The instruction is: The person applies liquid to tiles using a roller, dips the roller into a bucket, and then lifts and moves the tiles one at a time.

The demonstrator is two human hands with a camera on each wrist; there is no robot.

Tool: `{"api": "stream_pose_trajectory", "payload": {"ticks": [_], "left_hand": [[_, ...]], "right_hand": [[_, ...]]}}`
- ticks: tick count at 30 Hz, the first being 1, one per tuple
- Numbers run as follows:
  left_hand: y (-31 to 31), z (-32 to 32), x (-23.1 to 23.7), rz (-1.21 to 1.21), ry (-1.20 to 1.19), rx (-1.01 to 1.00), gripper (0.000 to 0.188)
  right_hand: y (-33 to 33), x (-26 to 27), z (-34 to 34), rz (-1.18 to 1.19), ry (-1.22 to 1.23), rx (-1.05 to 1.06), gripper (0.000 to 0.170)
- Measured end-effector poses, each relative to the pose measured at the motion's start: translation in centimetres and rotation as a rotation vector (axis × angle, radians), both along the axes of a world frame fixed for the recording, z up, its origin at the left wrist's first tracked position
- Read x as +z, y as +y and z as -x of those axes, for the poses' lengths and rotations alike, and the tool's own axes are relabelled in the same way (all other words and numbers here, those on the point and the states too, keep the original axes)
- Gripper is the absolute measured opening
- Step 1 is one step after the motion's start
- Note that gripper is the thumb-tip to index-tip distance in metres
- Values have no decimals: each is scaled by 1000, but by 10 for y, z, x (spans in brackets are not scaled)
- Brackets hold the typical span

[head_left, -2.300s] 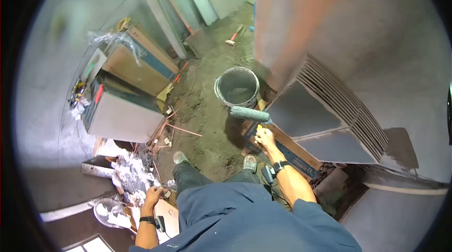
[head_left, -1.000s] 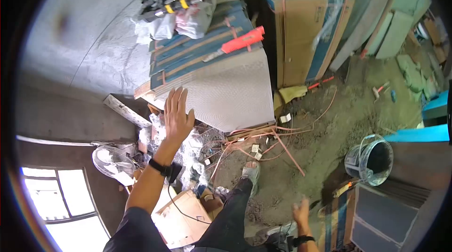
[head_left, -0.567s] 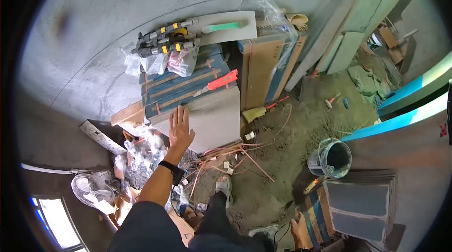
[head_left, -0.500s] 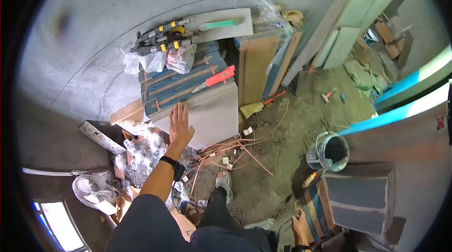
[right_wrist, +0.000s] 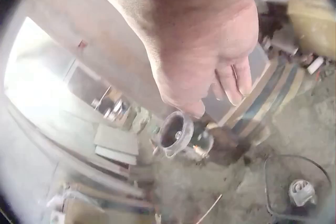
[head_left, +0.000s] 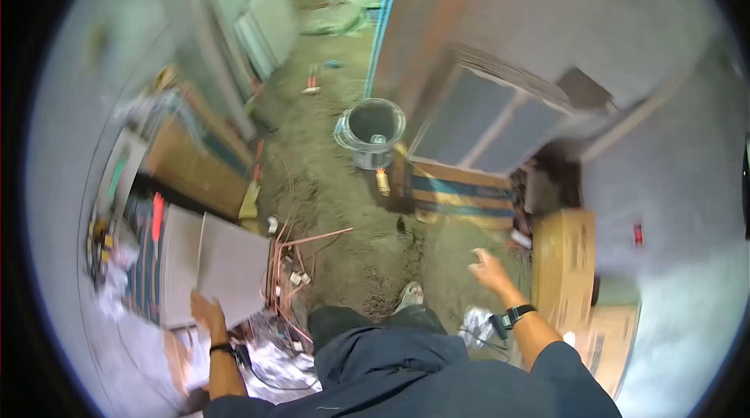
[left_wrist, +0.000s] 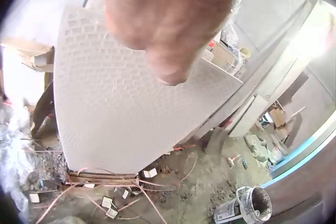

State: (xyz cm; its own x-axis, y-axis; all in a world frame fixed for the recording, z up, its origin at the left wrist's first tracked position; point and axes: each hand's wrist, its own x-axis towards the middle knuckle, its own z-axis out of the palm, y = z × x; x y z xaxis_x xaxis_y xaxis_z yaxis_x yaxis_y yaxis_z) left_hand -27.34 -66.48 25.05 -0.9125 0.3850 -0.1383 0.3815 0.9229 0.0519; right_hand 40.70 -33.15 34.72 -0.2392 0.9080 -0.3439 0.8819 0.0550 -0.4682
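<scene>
My left hand [head_left: 207, 312] grips the edge of a large pale tile [head_left: 236, 266], whose upper edge stands apart from the stack behind it. In the left wrist view the tile [left_wrist: 121, 98] shows a raised grid pattern on its face, and the thumb of my left hand [left_wrist: 170, 14] lies over that face; the other fingers are hidden. My right hand [head_left: 491, 269] hangs over the floor with loosely bent fingers and holds nothing. Ahead of it stands a dirty bucket [head_left: 369, 158], with the yellow-orange handle [head_left: 382, 182] of a paint roller beside it.
Grey tiles [head_left: 484, 117] lean against the right wall above a striped carton [head_left: 461, 193]. Cardboard boxes [head_left: 564, 262] stand at the right. Pinkish strips [head_left: 316, 237] litter the floor by the tile stack. A hammer [head_left: 312, 82] lies farther off.
My right hand has let go of the paint roller, now by the bucket. My left hand went from flat against the tile to gripping its edge, and the tile's top has come away from the stack.
</scene>
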Motion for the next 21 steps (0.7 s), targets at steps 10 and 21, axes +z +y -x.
{"api": "stream_pose_trajectory", "payload": {"ticks": [10,21], "left_hand": [[13,1,-30,-47,-138,-473,21],[37,17,56,-261,-83,-597,21]], "right_hand": [[-326,-49,-197,158,-140,-903,48],[-394,-2,-94,336,-187,-723,49]]}}
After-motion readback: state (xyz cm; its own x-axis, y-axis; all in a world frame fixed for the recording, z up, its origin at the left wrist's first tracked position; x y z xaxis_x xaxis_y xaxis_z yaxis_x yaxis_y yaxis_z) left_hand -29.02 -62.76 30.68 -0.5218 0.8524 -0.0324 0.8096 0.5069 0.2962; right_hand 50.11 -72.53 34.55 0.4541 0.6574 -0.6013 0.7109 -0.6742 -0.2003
